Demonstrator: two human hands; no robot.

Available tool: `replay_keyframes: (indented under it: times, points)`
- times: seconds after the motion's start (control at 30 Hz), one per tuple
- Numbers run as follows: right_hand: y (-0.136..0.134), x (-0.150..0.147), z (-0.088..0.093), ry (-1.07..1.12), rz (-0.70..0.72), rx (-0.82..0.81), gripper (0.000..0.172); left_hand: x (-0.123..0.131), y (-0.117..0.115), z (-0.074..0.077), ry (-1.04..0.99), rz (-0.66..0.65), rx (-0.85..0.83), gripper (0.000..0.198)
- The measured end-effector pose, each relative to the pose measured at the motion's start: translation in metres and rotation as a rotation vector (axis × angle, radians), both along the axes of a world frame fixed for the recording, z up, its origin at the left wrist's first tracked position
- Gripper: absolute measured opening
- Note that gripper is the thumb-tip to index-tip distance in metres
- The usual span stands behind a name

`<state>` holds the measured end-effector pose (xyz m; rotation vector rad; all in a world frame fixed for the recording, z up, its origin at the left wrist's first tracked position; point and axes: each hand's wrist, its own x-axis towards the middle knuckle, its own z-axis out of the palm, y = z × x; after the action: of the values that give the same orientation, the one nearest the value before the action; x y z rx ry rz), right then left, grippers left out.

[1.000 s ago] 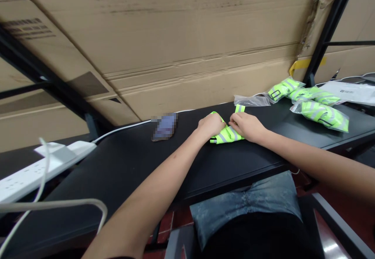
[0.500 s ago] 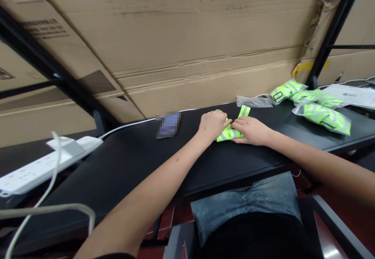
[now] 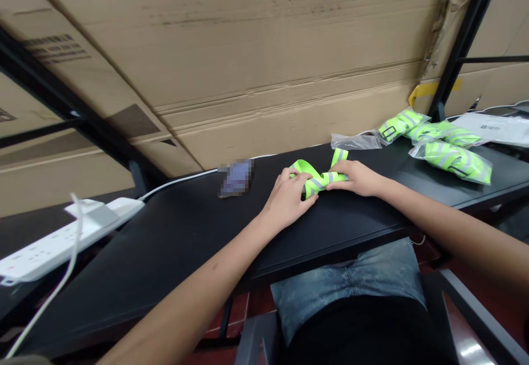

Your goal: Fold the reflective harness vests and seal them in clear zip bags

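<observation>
Left fingers [image 3: 303,177], half-curled, grip reflective strap [image 3: 316,184]; right fingers [image 3: 344,168], nearly closed, pinch it; clear bag [image 3: 356,142] beyond them.

Lime-green strap [image 3: 314,184] | grey-banded | loosely looped | on black table [image 3: 185,233]

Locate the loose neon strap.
In the head view, the loose neon strap is right of centre on the black tabletop, between left hand and right hand, nearer than the flat clear bag.
</observation>
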<state>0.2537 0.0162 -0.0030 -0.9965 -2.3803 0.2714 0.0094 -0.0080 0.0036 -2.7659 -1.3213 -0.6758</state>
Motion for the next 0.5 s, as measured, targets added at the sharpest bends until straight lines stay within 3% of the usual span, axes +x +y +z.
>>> replay_keyframes:
  times: [0.2,0.4,0.5]
  points:
    - [0.006,-0.002,-0.008,0.140,-0.065,-0.044,0.050,0.000,0.005,-0.002,-0.077,-0.017,-0.127,0.035]
    - [0.014,-0.003,-0.013,0.306,-0.021,-0.076,0.044,-0.005,0.008,0.003,-0.118,-0.085,-0.185,0.035]
    - [0.023,-0.005,-0.015,0.354,-0.042,-0.184,0.044,-0.007,0.008,0.006,-0.139,-0.098,-0.248,0.034]
